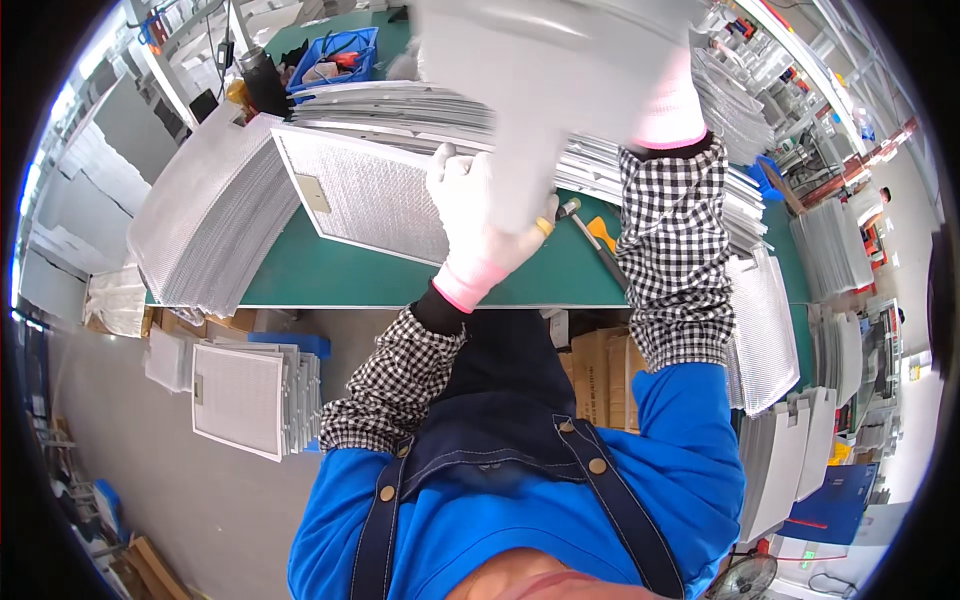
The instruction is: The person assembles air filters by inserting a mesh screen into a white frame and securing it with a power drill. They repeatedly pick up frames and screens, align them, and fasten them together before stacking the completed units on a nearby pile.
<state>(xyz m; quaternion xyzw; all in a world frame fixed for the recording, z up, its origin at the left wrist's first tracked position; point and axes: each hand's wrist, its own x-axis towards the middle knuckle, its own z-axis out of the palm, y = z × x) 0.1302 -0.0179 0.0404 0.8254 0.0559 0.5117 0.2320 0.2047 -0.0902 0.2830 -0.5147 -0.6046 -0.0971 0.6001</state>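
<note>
My left hand point(478, 218), in a white glove with a pink cuff, is over the green workbench point(400, 285), its fingers curled and its thumb out to the right. Beside it leans a framed metal mesh panel point(375, 190) with a small tan plate on one edge. A large pale grey piece point(570, 75), smeared by motion, fills the top middle; its narrow lower end reaches my left hand. What that piece is I cannot make out. Of my right hand point(672, 112) only the pink cuff and part of the glove show; the grey piece hides its fingers.
Stacked mesh panels point(215, 215) stand at the bench's left, more panels point(390, 105) along the back. A hammer-like tool point(595, 245) and an orange scraper point(600, 232) lie between my arms. A blue bin point(335, 58) is at the back. Framed panels point(240, 400) stand below left.
</note>
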